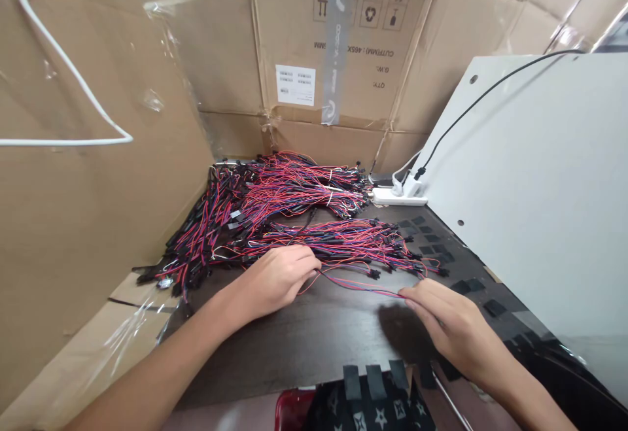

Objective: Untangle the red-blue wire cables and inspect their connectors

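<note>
A thin wire harness (360,286) of red, black and bluish strands stretches between my two hands, just above the dark table top. My left hand (284,274) pinches it at the near edge of a loose row of wire harnesses (333,240). At the other end my right hand (441,316) grips the strands between thumb and fingers. The harness ends are hidden by my hands or mixed in with the row. A small black connector (374,274) lies just behind the stretched wires.
Bundled harnesses (294,189) are piled at the back and left. A white power strip (400,197) with plugs stands by a white panel (534,189). Black tape pieces (461,287) stick along the right side and front edge. Cardboard (226,45) walls surround the table (275,346).
</note>
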`<state>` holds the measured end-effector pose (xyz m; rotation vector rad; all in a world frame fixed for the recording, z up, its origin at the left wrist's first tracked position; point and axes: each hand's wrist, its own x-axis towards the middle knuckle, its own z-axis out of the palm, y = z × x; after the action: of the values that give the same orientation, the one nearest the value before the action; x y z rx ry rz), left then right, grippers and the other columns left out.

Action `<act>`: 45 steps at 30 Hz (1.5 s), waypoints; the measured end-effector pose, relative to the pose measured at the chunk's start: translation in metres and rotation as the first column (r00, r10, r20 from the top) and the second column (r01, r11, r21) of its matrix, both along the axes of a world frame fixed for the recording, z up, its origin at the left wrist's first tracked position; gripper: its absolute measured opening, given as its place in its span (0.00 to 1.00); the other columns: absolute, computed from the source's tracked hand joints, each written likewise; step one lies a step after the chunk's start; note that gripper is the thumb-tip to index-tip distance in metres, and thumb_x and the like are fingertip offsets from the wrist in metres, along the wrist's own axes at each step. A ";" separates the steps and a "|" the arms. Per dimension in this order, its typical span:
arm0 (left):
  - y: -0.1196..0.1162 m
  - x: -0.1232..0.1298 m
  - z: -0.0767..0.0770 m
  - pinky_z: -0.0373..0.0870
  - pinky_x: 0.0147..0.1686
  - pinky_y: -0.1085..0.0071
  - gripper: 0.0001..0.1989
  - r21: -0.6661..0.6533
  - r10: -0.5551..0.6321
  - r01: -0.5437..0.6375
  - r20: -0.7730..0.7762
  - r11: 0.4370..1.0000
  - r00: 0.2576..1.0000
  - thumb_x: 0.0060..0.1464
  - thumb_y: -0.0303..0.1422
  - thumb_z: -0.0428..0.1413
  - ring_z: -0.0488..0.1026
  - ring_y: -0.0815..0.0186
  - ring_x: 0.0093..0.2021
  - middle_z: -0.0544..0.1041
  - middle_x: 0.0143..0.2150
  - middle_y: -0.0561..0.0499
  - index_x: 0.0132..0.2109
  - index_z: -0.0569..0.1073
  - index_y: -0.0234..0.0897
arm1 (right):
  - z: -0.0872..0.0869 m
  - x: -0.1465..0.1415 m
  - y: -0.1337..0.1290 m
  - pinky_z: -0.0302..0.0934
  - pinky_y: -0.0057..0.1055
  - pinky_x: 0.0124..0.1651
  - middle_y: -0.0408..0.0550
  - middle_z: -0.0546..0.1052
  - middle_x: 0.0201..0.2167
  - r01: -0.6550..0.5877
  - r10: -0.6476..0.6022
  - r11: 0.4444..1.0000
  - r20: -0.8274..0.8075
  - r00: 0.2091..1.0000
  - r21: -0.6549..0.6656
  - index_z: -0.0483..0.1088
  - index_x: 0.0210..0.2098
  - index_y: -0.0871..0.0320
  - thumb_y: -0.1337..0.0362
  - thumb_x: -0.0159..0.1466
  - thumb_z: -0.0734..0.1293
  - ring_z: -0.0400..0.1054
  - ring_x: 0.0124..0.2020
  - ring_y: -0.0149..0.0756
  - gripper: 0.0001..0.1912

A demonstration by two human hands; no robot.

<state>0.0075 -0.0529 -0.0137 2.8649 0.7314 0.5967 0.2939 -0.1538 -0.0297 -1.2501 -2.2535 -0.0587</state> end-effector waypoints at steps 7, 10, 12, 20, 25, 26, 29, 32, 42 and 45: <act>0.000 0.003 -0.006 0.63 0.29 0.72 0.14 0.018 0.011 -0.011 0.002 1.000 1.000 0.64 0.32 0.46 0.72 0.67 0.29 0.75 0.29 0.51 0.35 0.74 0.34 | -0.010 0.006 -0.005 0.58 0.26 0.27 0.44 0.67 0.24 0.025 -0.026 1.000 0.082 0.996 0.020 0.68 0.41 0.61 0.71 0.69 0.54 0.63 0.24 0.31 0.12; 0.003 0.001 -0.004 0.61 0.28 0.73 0.17 0.013 0.013 -0.013 -0.006 1.000 1.000 0.65 0.34 0.45 0.71 0.69 0.27 0.75 0.27 0.53 0.31 0.73 0.35 | -0.010 0.008 -0.007 0.55 0.27 0.27 0.44 0.67 0.23 0.022 -0.024 1.000 0.138 0.990 0.020 0.68 0.37 0.60 0.73 0.68 0.54 0.62 0.23 0.32 0.12; 0.005 -0.001 -0.001 0.57 0.26 0.73 0.20 0.038 0.013 -0.011 -0.038 0.999 0.999 0.66 0.36 0.44 0.70 0.70 0.25 0.74 0.25 0.54 0.29 0.71 0.35 | -0.009 0.011 -0.006 0.53 0.27 0.26 0.44 0.67 0.22 0.006 -0.012 0.999 0.180 0.984 0.034 0.67 0.35 0.60 0.74 0.67 0.53 0.62 0.23 0.32 0.13; 0.005 -0.007 0.010 0.43 0.23 0.70 0.23 0.165 0.110 -0.090 -0.115 0.982 0.987 0.66 0.39 0.42 0.64 0.71 0.19 0.71 0.19 0.55 0.24 0.67 0.36 | -0.010 0.020 0.010 0.52 0.27 0.27 0.45 0.71 0.22 0.007 -0.027 0.998 0.300 0.954 0.066 0.65 0.30 0.59 0.79 0.62 0.52 0.66 0.23 0.33 0.15; 0.005 -0.011 0.012 0.44 0.23 0.70 0.20 0.163 0.109 -0.089 -0.119 0.983 0.987 0.64 0.37 0.45 0.65 0.70 0.19 0.72 0.19 0.54 0.26 0.72 0.37 | -0.009 0.019 0.018 0.54 0.26 0.26 0.45 0.71 0.21 -0.038 0.014 0.996 0.287 0.958 0.079 0.66 0.29 0.59 0.79 0.61 0.52 0.65 0.21 0.32 0.16; 0.006 -0.012 0.012 0.45 0.23 0.70 0.18 0.162 0.097 -0.079 -0.102 0.984 0.990 0.64 0.36 0.45 0.66 0.69 0.20 0.73 0.20 0.54 0.29 0.74 0.38 | -0.010 0.019 0.020 0.55 0.26 0.26 0.45 0.72 0.21 -0.053 0.027 0.995 0.265 0.964 0.090 0.66 0.30 0.59 0.79 0.61 0.52 0.65 0.21 0.32 0.16; 0.008 -0.013 0.008 0.48 0.23 0.71 0.15 0.164 0.071 -0.058 -0.077 0.985 0.994 0.64 0.35 0.46 0.67 0.69 0.21 0.75 0.21 0.54 0.37 0.77 0.40 | -0.017 0.018 0.023 0.60 0.26 0.29 0.47 0.75 0.25 -0.079 0.057 0.990 0.181 0.982 0.114 0.67 0.33 0.60 0.77 0.64 0.54 0.69 0.24 0.32 0.14; 0.010 -0.013 0.005 0.48 0.23 0.71 0.16 0.161 0.091 -0.071 -0.119 0.984 0.989 0.63 0.34 0.47 0.68 0.69 0.22 0.74 0.21 0.54 0.31 0.75 0.38 | -0.025 0.016 0.024 0.64 0.26 0.30 0.48 0.78 0.27 -0.078 0.062 0.991 0.144 0.988 0.109 0.69 0.36 0.60 0.74 0.67 0.54 0.72 0.26 0.33 0.13; 0.027 -0.032 0.026 0.62 0.41 0.62 0.06 0.287 0.230 -0.328 0.327 0.900 0.917 0.52 0.25 0.54 0.69 0.61 0.38 0.77 0.32 0.49 0.31 0.75 0.37 | -0.002 -0.001 0.024 0.63 0.25 0.24 0.45 0.75 0.20 0.070 -0.042 0.969 -0.121 0.992 0.235 0.70 0.34 0.59 0.67 0.69 0.55 0.69 0.19 0.31 0.13; 0.025 -0.031 0.031 0.65 0.41 0.64 0.05 0.038 0.244 -0.343 0.629 0.939 0.738 0.48 0.24 0.56 0.70 0.63 0.36 0.75 0.32 0.49 0.27 0.73 0.36 | 0.002 -0.010 0.019 0.63 0.24 0.26 0.43 0.72 0.19 0.059 -0.018 0.977 -0.196 0.980 0.206 0.68 0.33 0.59 0.67 0.69 0.56 0.68 0.20 0.29 0.12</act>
<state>-0.0235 -0.0284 0.0176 2.4084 1.0435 1.5998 0.2839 -0.1350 -0.0280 -1.1348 -1.9997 -0.1784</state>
